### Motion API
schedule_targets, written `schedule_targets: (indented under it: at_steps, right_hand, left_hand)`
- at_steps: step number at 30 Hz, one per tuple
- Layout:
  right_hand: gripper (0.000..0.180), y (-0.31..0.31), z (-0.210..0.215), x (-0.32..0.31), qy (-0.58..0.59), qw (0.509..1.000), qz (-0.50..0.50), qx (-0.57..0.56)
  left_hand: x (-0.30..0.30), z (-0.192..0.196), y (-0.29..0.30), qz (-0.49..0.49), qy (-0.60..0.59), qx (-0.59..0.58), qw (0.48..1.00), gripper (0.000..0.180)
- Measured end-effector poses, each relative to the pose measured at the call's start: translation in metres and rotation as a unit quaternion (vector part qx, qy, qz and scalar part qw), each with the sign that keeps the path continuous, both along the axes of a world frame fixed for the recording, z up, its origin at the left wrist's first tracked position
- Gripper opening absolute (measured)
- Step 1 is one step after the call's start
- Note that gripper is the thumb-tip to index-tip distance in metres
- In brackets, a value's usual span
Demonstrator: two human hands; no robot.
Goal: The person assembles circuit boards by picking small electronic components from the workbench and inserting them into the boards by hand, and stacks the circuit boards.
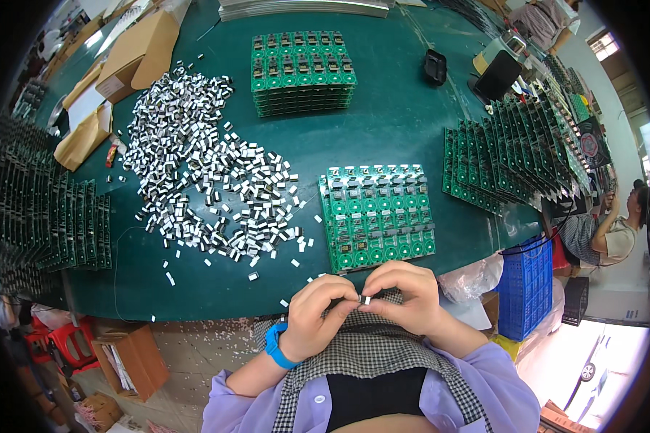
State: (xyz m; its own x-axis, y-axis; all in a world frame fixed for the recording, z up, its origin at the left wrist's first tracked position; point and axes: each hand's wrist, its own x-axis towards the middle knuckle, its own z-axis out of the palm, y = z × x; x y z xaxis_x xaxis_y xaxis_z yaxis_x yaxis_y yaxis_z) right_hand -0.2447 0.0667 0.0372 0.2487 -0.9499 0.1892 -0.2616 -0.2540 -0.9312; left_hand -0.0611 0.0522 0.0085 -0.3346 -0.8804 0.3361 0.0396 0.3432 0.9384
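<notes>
My left hand [318,314] and my right hand [404,296] meet just below the table's front edge, fingertips pinched together on one small black-and-white component [365,299]. A blue band sits on my left wrist. Right above my hands lies a green circuit board panel [377,215] with several rows of fitted parts. To its left spreads a big loose heap of the same small components [206,173] on the green table [383,123].
A stack of green panels [302,71] stands at the back. More boards stand on edge at the right [513,155] and left [43,216]. Cardboard boxes [133,50] sit far left. A blue crate [527,285] and a seated person [614,231] are at right.
</notes>
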Motion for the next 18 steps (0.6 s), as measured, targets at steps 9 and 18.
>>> schedule_targets:
  at_steps: [9,18]
  right_hand:
    - [0.022,-0.007,0.006,-0.002,0.023,0.998,0.051,-0.018]
    - [0.020,0.000,0.006,0.000,0.126,0.985,-0.017,-0.114]
  left_hand:
    - [0.004,-0.003,-0.003,-0.056,0.010,0.017,0.998,0.013]
    - [0.003,0.001,-0.003,0.019,-0.053,-0.037,0.998,0.018]
